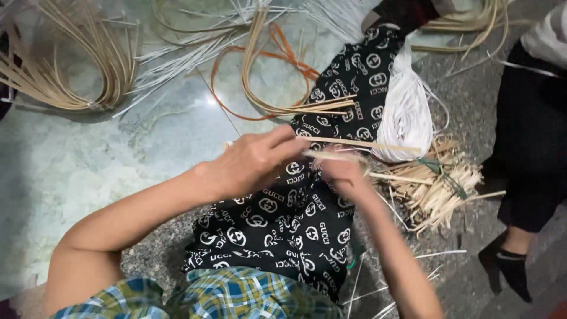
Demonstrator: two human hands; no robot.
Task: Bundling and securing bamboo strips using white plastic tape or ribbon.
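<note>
Plaid cloth [236, 295] in blue, green and yellow fills the bottom edge, closest to the lens, and above it a black patterned trouser leg [295, 218] with white printed marks stretches up the middle of the head view. Over that leg both hands meet. The left hand [254, 159] is curled, its fingers closed and pinching the near ends of a few thin pale strips [360, 143]. The right hand [339, 171] is also closed around the same strips, just beside the left, its fingertips blurred so the exact grip is hard to read. These strips are flat, narrow and straw-coloured, running almost level from the hands out to the right, across the leg and over a bundle of white strands [407, 112] that rests against the leg.

Right of the hands, a heap of short cut cane pieces [437, 189] lies on the rough grey floor [466, 88], tied loosely with a green cord. Further up, long tan strips curve in a loop [260, 77] beside an orange strip [283, 56] on the pale polished floor [88, 171]. A larger coil of tan cane [71, 65] lies at the upper left. At the right edge another person's dark-clothed leg and black-socked foot [508, 266] stand on the floor, well apart from the hands.
</note>
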